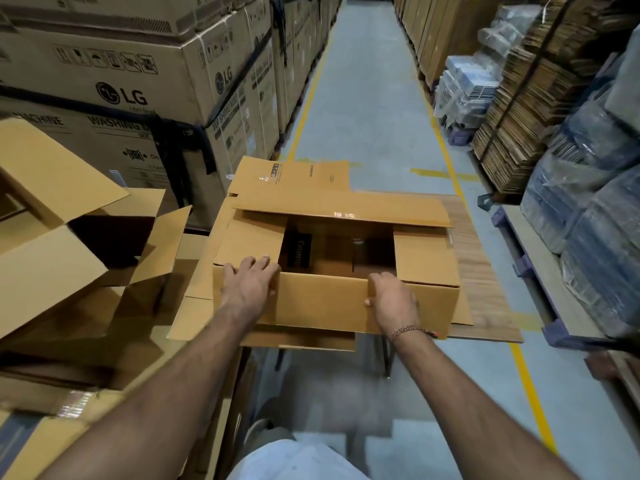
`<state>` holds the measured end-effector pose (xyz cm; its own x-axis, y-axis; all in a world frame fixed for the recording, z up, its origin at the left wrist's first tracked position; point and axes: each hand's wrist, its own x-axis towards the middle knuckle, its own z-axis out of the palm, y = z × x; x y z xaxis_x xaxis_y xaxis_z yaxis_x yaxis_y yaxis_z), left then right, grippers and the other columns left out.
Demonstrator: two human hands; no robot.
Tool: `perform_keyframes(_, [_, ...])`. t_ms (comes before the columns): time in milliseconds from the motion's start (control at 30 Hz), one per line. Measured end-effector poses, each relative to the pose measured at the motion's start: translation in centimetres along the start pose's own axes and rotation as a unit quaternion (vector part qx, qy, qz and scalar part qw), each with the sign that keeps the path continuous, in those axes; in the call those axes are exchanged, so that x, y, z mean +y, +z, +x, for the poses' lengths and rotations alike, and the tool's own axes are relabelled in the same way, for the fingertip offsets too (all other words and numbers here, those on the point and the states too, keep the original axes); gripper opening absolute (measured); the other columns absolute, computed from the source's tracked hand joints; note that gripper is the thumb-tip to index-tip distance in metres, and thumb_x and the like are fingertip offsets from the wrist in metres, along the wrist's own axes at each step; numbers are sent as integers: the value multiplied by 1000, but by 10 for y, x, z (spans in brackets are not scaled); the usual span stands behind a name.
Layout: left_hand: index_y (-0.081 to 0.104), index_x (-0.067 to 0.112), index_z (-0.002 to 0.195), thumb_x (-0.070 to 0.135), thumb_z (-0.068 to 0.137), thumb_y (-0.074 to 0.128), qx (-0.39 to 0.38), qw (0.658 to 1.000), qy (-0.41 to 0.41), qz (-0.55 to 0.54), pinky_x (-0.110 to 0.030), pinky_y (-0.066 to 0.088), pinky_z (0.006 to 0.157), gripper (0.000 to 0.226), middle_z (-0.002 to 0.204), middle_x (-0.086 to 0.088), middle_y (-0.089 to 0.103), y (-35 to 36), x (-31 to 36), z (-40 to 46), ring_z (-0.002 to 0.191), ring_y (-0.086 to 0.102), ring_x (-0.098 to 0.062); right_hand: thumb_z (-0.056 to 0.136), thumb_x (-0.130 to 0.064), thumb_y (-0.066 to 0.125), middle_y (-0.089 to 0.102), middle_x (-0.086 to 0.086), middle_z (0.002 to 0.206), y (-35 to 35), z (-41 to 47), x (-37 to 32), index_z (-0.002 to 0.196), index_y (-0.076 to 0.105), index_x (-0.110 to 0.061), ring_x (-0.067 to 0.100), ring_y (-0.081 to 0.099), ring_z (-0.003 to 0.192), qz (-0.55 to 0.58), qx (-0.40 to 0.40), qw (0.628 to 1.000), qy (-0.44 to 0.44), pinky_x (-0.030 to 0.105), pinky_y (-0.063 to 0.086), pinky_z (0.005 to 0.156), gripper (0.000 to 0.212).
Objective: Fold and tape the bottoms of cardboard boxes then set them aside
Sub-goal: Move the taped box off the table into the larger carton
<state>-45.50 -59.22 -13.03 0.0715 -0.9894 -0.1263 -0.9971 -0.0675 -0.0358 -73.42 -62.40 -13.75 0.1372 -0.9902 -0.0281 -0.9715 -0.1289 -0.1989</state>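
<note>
A brown cardboard box sits on a small wooden table in front of me, its upper end partly folded. The two side flaps lie flat, the far flap leans over the gap, and the dark inside still shows. My left hand presses flat on the left side flap at the near corner. My right hand grips the top edge of the near flap, fingers curled over it. Another flat carton lies behind the box.
Opened cardboard boxes pile up at my left. Big LG washing machine cartons stack beyond them. Right of the aisle stand bundles of flat cardboard and plastic-wrapped goods on pallets. Yellow lines mark the grey floor.
</note>
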Motion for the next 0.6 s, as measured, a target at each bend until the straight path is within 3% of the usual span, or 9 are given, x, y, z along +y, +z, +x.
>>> perform_keyframes(267, [47,37,139,48,100,61,3,1000,-20,21,-57,36,111,42,151,2,47,0,9,11,138,42,-26,91,-24,77,62,-4,92,7,11,-5,96,58,-27,15,62,84,-17,46,999,22,34,60,78,20])
perform_keyframes(333, [51,35,138,59,104,43,14,1000,-16,14,-55,36,110,42,148,2,50,0,6,19,134,45,-25,91,-24,77,61,-5,90,6,15,-6,95,58,-28,13,61,82,-10,49,998,28,33,59,78,20])
perform_keyframes(400, [57,30,138,65,106,22,26,999,-18,-9,-52,36,110,59,148,-1,52,-6,5,28,133,48,-25,92,-25,76,62,-5,93,4,17,-9,97,59,-27,12,58,82,-4,46,998,34,29,58,78,18])
perform_keyframes(467, [50,23,145,60,108,19,43,998,-19,-31,-52,38,111,61,158,-8,43,-14,7,43,135,48,-28,92,-28,76,64,-5,96,4,19,-7,101,60,-27,11,58,83,-6,42,999,29,27,57,78,18])
perform_keyframes(600, [14,13,166,46,110,39,34,995,-18,-88,-50,43,112,70,173,-20,-4,-30,16,91,147,37,-34,94,-28,74,64,-5,98,-1,25,-1,101,58,-27,14,65,88,-14,26,1000,5,31,58,80,18])
